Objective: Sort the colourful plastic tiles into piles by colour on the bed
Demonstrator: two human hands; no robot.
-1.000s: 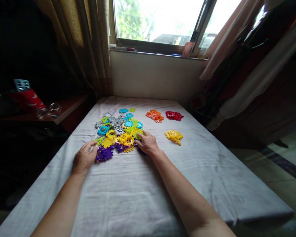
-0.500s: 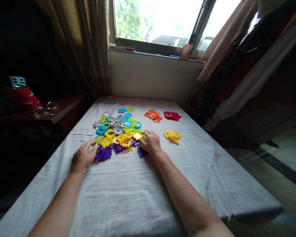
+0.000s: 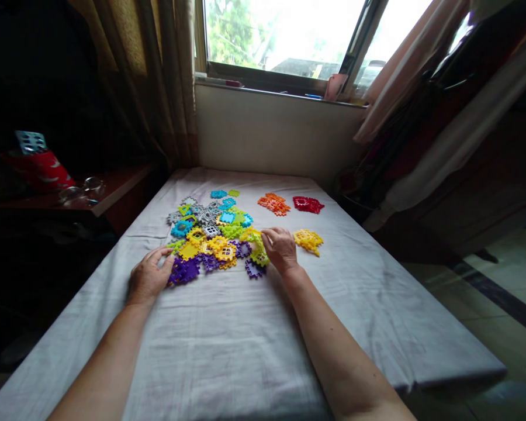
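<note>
A mixed pile of toothed plastic pieces (image 3: 208,234) lies on the cloth-covered table (image 3: 210,339), in grey, blue, green, yellow and purple. My left hand (image 3: 149,275) rests at the pile's left edge, fingers apart, beside purple pieces (image 3: 184,271) and holding nothing. At the pile's right edge, the closed fingertips of my right hand (image 3: 281,248) pinch a yellow piece (image 3: 251,233) above green ones (image 3: 259,252). Separate small heaps lie beyond and to the right: orange (image 3: 274,204), red (image 3: 308,204) and yellow (image 3: 307,241).
On the left, a dark red side table (image 3: 123,190) holds a red container (image 3: 48,171) and clear glasses (image 3: 82,190). Behind the table are a wall and window. Clothes (image 3: 403,175) hang at the right.
My right hand has moved right with the yellow piece, uncovering green and purple pieces. My left hand has hardly moved.
</note>
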